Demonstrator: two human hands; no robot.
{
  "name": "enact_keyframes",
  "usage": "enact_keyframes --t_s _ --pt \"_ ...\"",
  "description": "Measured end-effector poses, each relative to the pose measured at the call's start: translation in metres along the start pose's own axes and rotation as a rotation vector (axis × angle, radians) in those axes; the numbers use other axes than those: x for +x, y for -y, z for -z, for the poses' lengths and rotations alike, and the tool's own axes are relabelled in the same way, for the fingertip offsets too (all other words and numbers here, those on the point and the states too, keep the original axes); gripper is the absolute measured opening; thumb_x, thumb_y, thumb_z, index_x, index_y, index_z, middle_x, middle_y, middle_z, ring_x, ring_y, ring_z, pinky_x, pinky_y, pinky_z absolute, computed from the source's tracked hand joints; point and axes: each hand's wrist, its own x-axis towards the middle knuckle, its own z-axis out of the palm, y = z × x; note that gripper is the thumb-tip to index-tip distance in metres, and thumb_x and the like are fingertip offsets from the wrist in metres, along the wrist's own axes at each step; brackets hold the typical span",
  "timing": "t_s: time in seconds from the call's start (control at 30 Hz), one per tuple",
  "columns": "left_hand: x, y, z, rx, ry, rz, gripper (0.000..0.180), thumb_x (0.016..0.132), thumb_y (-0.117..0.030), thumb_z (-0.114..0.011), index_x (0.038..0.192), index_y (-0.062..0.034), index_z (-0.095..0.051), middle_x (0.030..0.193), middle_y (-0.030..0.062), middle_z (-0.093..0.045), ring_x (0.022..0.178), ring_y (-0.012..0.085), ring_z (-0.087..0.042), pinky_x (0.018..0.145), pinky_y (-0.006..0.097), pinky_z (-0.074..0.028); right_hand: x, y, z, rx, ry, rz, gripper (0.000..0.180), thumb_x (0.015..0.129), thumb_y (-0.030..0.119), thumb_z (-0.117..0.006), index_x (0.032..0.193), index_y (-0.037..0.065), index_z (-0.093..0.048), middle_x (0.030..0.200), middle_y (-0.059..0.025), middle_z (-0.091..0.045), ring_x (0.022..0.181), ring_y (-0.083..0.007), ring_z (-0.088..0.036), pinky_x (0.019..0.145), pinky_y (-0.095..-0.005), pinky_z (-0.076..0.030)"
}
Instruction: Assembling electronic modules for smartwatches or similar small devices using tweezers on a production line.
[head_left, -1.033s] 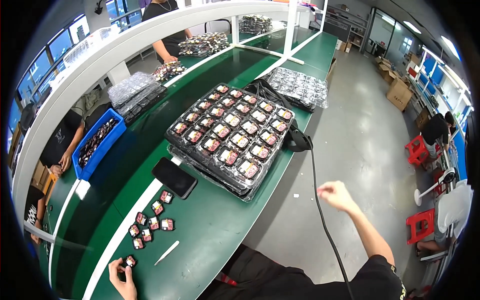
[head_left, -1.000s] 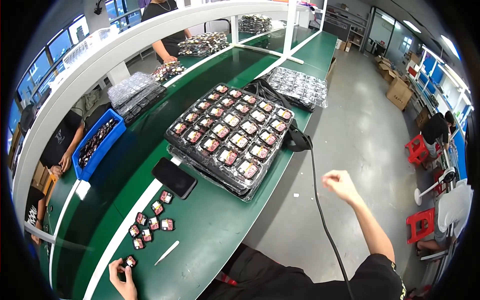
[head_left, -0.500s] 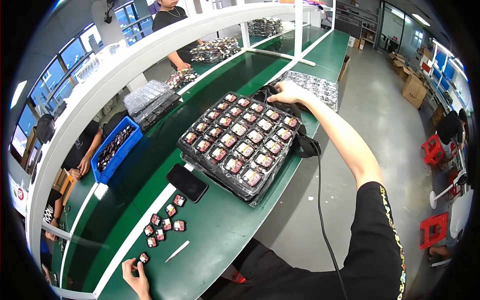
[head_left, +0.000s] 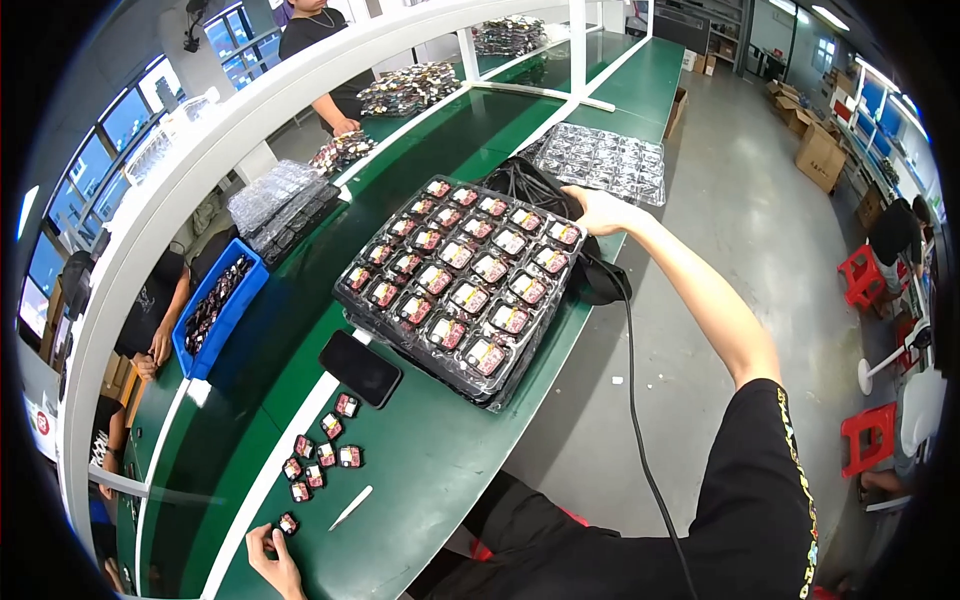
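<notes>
My left hand (head_left: 276, 566) is at the table's near left, thumb and forefinger closed at a small black block with a pink-and-white label (head_left: 289, 523). Several more labelled blocks (head_left: 326, 455) lie loose just beyond it. In the middle rests a stack of clear plastic trays (head_left: 455, 372), its top tray filled with rows of similar blocks (head_left: 470, 297). My right hand (head_left: 604, 211) reaches to the stack's far right corner, beside a black bag (head_left: 535, 185). Its fingertips are partly hidden, so its grip is unclear.
A black phone (head_left: 361, 369) and white tweezers (head_left: 351, 508) lie near the loose blocks. An empty clear tray (head_left: 602, 163) sits farther back. A black cable (head_left: 637, 400) hangs at the table edge. Across the bench are a blue bin (head_left: 217, 312) and co-workers; a white frame (head_left: 200, 135) arches over it.
My right hand has shifted from the black bag toward the tray stack's far right corner. My left hand stays with the same block. The whole view has shifted slightly.
</notes>
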Motion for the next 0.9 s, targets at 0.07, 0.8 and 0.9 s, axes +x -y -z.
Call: enact_keyframes --t_s 0.07,0.8,0.9 --pt "-0.002 0.001 0.005 0.056 0.056 0.135 0.020 0.100 -0.013 -0.084 0.115 -0.0001 -0.081 0.100 0.0121 -0.075 0.084 0.0217 -0.069 0.077 0.035 -0.058 -0.008 0.007 -0.010 0.059 -0.092 0.005 0.114 0.081 0.055 -0.089 0.165 -0.006 -0.043 0.156 -0.0322 -0.061 0.145 -0.0431 -0.061 0.125 -0.0451 -0.047" --pt "-0.011 -0.024 -0.001 0.259 -0.251 -0.128 0.011 0.102 -0.004 -0.073 0.112 0.0022 -0.074 0.115 0.0135 -0.068 0.097 0.0242 -0.066 0.079 0.036 -0.053 -0.075 -0.010 -0.048 1.023 -0.284 -0.317 0.020 0.086 0.018 -0.081 0.091 0.001 -0.071 0.082 -0.0113 -0.081 0.067 -0.0186 -0.077 0.053 -0.0296 -0.052" --pt "-0.022 -0.074 0.009 0.321 -0.353 -0.171 0.020 0.097 -0.005 -0.076 0.117 0.0001 -0.074 0.128 0.0174 -0.067 0.115 0.0306 -0.068 0.094 0.040 -0.056 -0.117 -0.022 -0.045 1.019 -0.325 -0.364 0.024 0.096 0.022 -0.075 0.107 0.004 -0.064 0.094 -0.0112 -0.081 0.074 -0.0186 -0.077 0.064 -0.0355 -0.057"
